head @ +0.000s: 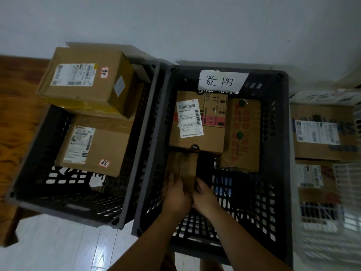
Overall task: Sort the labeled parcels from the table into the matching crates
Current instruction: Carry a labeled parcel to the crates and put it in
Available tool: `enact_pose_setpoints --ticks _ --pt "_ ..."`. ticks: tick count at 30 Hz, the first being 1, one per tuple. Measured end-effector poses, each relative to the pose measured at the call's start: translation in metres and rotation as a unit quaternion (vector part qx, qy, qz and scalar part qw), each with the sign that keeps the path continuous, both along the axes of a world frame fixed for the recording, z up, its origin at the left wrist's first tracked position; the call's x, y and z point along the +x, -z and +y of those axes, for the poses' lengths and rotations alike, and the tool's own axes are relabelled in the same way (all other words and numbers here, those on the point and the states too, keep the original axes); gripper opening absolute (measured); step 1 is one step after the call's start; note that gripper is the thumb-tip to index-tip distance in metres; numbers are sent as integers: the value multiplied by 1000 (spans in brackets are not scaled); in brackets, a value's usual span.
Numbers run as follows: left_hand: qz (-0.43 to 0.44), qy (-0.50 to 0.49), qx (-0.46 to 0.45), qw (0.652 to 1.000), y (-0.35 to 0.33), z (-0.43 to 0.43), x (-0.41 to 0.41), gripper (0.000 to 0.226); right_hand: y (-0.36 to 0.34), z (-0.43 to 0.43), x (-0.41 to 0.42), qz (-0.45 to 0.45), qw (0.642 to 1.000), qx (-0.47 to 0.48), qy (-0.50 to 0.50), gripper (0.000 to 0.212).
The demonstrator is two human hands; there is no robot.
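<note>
Right now both of your hands are inside the dark grey perforated plastic crate (277,143) in the middle. Your left hand (176,194) and right hand (204,196) curl round the near end of a small plain brown cardboard parcel (182,167), one on each side. The parcel points away from you, low in the crate, and its far end touches a brown box with a white barcode label (195,124). Beside that box lies a flat brown carton with red print (242,133). A white paper sign with handwritten characters (220,81) hangs on the crate's far wall. The matching dark crate on the left (68,200) holds two stacked brown labelled boxes (93,147). A pale lattice crate on the right (349,173), blurred, holds more labelled cartons (322,151).
</note>
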State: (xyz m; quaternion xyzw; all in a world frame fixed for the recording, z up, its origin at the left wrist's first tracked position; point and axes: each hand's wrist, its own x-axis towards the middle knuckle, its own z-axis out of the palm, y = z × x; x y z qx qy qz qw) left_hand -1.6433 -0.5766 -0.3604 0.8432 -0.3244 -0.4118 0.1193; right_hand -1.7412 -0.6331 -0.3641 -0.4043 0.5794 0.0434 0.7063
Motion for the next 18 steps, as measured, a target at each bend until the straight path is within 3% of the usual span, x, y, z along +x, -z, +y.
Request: enact_pose_setpoints --ticks 3,10,12,15,18 --pt "73 24 18 997 5 -2 7 47 -1 1 4 11 1000 -8 -5 26" --pt "72 94 49 992 19 6 14 64 28 -4 1 27 998 1 -55 52" --pt "73 87 48 992 13 4 14 63 17 -7 1 34 998 17 -54 51" --pt "91 59 32 994 0 1 14 57 -13 -11 -2 22 999 8 -43 33" --pt "128 4 44 991 -17 -5 19 45 -25 -15 -11 31 998 -16 -44 36"
